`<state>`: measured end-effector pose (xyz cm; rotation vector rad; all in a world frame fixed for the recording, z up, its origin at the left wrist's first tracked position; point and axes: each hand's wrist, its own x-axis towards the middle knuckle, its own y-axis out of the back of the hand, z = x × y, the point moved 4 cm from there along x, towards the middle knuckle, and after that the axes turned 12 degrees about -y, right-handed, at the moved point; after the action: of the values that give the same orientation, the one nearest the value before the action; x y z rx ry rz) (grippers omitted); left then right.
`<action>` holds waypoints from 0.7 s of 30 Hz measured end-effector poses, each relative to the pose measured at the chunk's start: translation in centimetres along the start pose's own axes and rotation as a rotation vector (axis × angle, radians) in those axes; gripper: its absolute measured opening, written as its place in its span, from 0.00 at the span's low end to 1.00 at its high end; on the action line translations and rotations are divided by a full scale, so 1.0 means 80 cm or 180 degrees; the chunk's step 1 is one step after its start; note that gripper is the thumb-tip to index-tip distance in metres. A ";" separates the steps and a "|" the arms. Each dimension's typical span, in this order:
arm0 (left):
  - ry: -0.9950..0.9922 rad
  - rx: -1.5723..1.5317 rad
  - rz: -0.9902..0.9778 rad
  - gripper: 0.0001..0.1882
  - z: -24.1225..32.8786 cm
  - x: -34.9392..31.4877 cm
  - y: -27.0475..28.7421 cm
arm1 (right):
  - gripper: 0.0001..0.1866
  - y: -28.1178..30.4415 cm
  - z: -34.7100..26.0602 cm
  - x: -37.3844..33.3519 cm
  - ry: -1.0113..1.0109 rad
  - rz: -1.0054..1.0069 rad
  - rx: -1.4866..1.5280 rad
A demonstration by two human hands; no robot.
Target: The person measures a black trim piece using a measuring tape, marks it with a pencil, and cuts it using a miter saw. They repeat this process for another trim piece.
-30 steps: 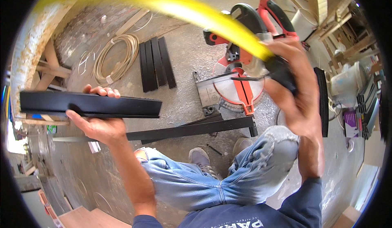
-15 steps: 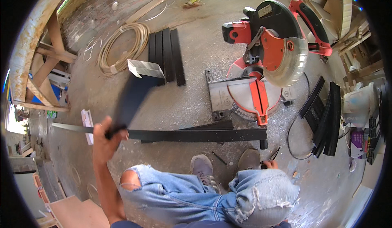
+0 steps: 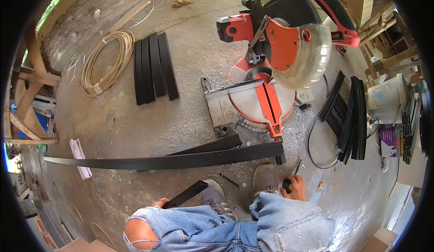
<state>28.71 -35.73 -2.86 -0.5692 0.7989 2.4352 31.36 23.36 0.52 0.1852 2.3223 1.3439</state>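
Observation:
My left hand (image 3: 160,202), mostly hidden behind my raised knee, is closed round a short black bar (image 3: 186,194) that slants up toward my left shoe. My right hand (image 3: 297,187), beside my right shoe, grips a small black and yellow tape measure (image 3: 287,185) low over the floor. Across the floor ahead of my feet lies a long black profile (image 3: 203,158), with a shorter black piece (image 3: 217,143) partly under it. A dark pencil-like stick (image 3: 229,180) rests between my shoes.
A red and black mitre saw (image 3: 271,98) stands ahead. Several black strips (image 3: 156,67) and a coil of tan tubing (image 3: 113,62) lie at far left. More black profiles (image 3: 352,121), a cable (image 3: 312,148) and a translucent bucket (image 3: 384,99) are at right. A white piece (image 3: 80,158) lies left.
My left hand has come down from its raised position at left to beside my knee, bringing the black bar with it. My right hand shows more fully now, and the view has shifted.

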 end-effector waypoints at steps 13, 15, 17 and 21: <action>-0.0097 0.0513 0.0646 0.18 0.056 0.027 0.019 | 0.14 0.115 -0.230 0.159 0.2284 0.0541 0.0769; -0.0173 0.0661 0.0731 0.18 0.068 0.024 0.022 | 0.14 0.101 -0.249 0.170 0.2442 0.0448 0.0859; -0.0121 0.0653 0.0771 0.19 0.074 0.018 0.022 | 0.14 0.087 -0.265 0.174 0.2528 0.0266 0.0940; -0.0513 0.1813 0.1156 0.19 0.057 0.021 0.019 | 0.13 0.075 -0.279 0.176 0.2602 0.0053 0.0900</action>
<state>25.50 -33.31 0.29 -0.0076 1.5525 2.3491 8.34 13.49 10.69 -0.3274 3.1834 1.2306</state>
